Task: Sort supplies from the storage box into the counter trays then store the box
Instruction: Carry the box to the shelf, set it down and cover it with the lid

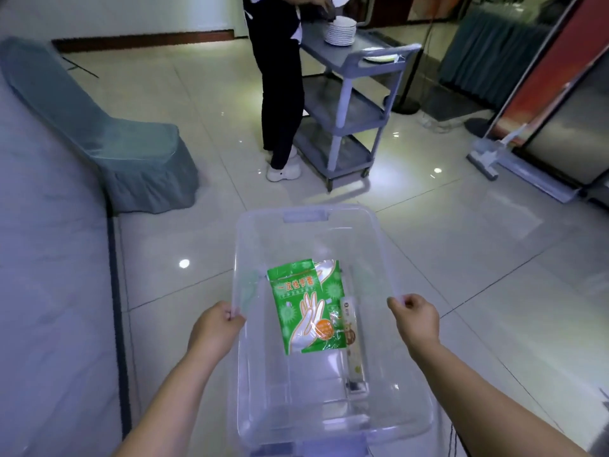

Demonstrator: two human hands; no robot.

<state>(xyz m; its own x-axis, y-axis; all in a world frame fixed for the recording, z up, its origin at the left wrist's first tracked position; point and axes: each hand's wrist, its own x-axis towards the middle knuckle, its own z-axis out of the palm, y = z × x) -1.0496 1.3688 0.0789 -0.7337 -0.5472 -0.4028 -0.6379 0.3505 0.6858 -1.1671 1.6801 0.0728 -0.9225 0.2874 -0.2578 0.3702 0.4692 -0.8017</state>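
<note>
Box carried over the floor, supplies not yet sorted.
Left hand [216,328] and right hand [417,319] grip the long rims of the box [408,413]; glove pack [304,308] and sachet [353,344] lie inside; no trays visible.

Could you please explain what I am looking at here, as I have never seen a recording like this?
There is no machine here: a person wears one wide-angle camera on the head, looking forward and down, so the two bare arms are the wearer's own. The left hand and right hand each grip a long rim of a clear storage box, held above a tiled floor. Inside lie a green glove packet and a narrow wrapped packet beside it. Further off, another person stands at a grey cart carrying stacked white plates.
</note>
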